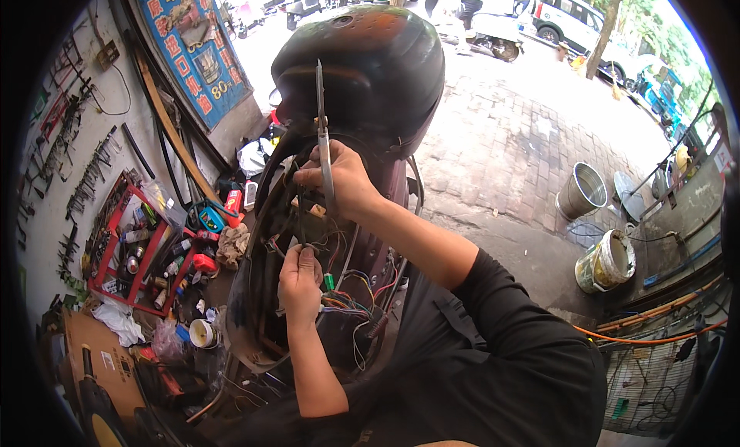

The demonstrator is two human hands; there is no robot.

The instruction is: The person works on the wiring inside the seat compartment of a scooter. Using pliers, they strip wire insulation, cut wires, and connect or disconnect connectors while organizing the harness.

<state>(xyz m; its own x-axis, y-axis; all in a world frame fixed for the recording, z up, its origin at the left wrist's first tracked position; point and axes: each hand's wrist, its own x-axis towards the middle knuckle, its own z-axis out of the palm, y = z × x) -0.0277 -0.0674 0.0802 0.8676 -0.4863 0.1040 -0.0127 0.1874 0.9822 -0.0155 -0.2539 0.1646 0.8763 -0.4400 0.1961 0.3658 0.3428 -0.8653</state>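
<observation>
My right hand (344, 181) is closed round a long, narrow metal tool (324, 150), its thin dark blade pointing up and away from me. It looks like a knife or one half of a pair of scissors; I cannot tell which. Between my hands runs a dark cable (301, 223), pinched at its lower part by the fingers of my left hand (301, 280). Both hands are over the opened body of a scooter (250, 312). Beside my left hand lie loose coloured wires (347, 299) and a green connector (330, 282).
A large black rounded box (362, 69) rises at the scooter's far end. On the left, a red rack (100, 273) and scattered bottles and tools crowd the floor by the wall. A metal bucket (582, 191) and a stained white bucket (605, 262) stand at the right.
</observation>
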